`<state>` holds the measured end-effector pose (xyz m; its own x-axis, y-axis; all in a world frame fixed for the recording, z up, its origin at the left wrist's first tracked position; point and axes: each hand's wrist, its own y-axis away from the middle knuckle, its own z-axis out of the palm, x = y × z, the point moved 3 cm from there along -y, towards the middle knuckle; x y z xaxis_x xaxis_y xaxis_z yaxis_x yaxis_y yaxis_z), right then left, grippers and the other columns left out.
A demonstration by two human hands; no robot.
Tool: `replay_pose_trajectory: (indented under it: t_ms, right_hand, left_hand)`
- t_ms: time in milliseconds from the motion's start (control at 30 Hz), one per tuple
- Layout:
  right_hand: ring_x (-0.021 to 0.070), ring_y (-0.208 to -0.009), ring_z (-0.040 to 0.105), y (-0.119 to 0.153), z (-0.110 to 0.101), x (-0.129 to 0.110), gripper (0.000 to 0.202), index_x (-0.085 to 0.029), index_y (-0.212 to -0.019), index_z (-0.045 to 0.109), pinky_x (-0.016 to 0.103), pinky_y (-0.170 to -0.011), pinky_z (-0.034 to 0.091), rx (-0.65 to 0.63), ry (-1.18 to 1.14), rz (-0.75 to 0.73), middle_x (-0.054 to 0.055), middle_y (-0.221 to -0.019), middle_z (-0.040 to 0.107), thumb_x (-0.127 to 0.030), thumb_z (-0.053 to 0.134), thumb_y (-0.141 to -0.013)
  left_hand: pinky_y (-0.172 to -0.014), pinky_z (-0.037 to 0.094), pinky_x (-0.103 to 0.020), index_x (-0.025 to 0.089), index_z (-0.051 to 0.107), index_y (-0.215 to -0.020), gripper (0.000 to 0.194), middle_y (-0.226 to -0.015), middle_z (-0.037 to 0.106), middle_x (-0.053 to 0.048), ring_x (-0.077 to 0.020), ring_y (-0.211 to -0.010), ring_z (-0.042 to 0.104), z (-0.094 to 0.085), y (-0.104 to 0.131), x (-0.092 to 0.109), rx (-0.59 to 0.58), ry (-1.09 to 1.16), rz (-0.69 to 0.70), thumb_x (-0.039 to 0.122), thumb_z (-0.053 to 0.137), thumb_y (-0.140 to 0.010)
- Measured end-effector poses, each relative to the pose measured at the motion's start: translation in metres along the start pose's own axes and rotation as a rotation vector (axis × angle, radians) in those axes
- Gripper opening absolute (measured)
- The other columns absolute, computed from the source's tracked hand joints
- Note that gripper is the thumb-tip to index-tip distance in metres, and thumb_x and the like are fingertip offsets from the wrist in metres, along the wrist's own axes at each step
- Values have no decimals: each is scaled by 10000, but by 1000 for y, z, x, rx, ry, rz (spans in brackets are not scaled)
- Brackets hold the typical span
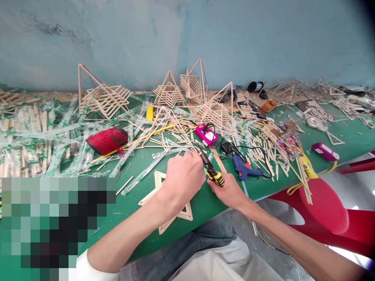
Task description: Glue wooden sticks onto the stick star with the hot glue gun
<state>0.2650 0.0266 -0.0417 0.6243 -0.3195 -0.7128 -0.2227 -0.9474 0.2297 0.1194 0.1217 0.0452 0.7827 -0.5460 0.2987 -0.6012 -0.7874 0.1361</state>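
Observation:
My left hand [186, 173] is a closed fist above a flat wooden star frame [187, 210] on the green table; what its fingers hold is hidden. Close by on the right, my right hand [229, 190] grips a cutting tool [216, 177] with yellow and black handles. The tool's dark metal end points up and left, beside the left fist's knuckles. My left forearm covers part of the star frame.
Stacked stick stars [107, 101] stand along the wall. A red string bundle [107, 141], a purple power strip [206, 134] and a blue glue gun [246, 169] lie among loose sticks. Wrapped sticks [35, 136] fill the left side. A red chair [325, 207] stands at right.

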Motion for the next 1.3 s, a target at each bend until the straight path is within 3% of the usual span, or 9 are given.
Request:
replay_pose_trajectory:
  t_ms: [167,433,733,900,1033,1100,1167,1233,1300]
  right_hand:
    - [149,-515,480,-1,0,0,280,-231,-609,495,271,-505,363,2,-14,-1,3,-531,574,-359,568,-848]
    - [152,-510,474,-2,0,1,288,-235,-591,473,276,-508,354,35,-25,0,-2,-525,556,-361,561,-834]
    - [146,-574,483,1,-2,3,283,-204,-669,574,269,-558,365,33,-37,8,-6,-596,597,-448,642,-796]
    - [147,-561,484,3,11,12,286,-213,-713,547,279,-566,361,122,-11,36,-4,-593,588,-449,562,-874]
    - [168,-518,526,-5,10,17,370,-228,-683,514,288,-520,388,109,21,81,14,-544,586,-525,522,-902]
    - [175,-477,533,-9,4,13,426,-237,-653,492,297,-499,402,48,46,93,22,-512,577,-545,455,-945]
    - [198,-536,584,-12,-2,2,424,-229,-688,539,321,-558,445,-10,97,69,44,-584,632,-549,464,-955]
    - [267,-734,652,-16,-6,-10,315,-214,-853,619,375,-686,481,9,175,35,101,-798,707,-521,578,-907]
    - [356,-958,650,-22,-6,-20,368,-168,-1066,629,453,-819,487,104,334,-7,194,-1047,696,-473,663,-863]
  left_hand:
    - [-656,534,-341,128,692,-938,307,-844,725,-164,-335,-852,758,-3,-1,0,-29,-50,4,56,421,-813]
    - [-670,530,-344,121,706,-960,295,-851,733,-172,-345,-870,755,-5,-4,2,20,-77,24,71,455,-814]
    - [-691,542,-372,100,691,-997,305,-916,734,-194,-365,-903,749,-5,-6,5,-8,-95,57,80,442,-823]
    - [-619,500,-344,124,668,-960,279,-851,721,-148,-330,-782,749,-8,2,4,-65,-82,62,65,433,-823]
    - [-546,427,-332,149,659,-861,217,-720,672,-99,-306,-668,710,-18,19,-14,-107,-56,59,84,454,-837]
    - [-574,433,-330,144,662,-835,218,-716,657,-84,-260,-644,677,-20,26,-29,-22,40,105,89,452,-860]
    - [-610,444,-314,114,688,-890,255,-770,656,-92,-218,-669,646,-19,33,-48,169,163,105,79,436,-883]
    - [-593,431,-275,103,716,-979,301,-794,646,-79,-169,-660,610,-12,42,-63,284,345,152,87,420,-924]
    - [-573,423,-240,118,736,-999,286,-779,647,-54,-132,-639,583,-2,52,-74,317,561,161,119,453,-957]
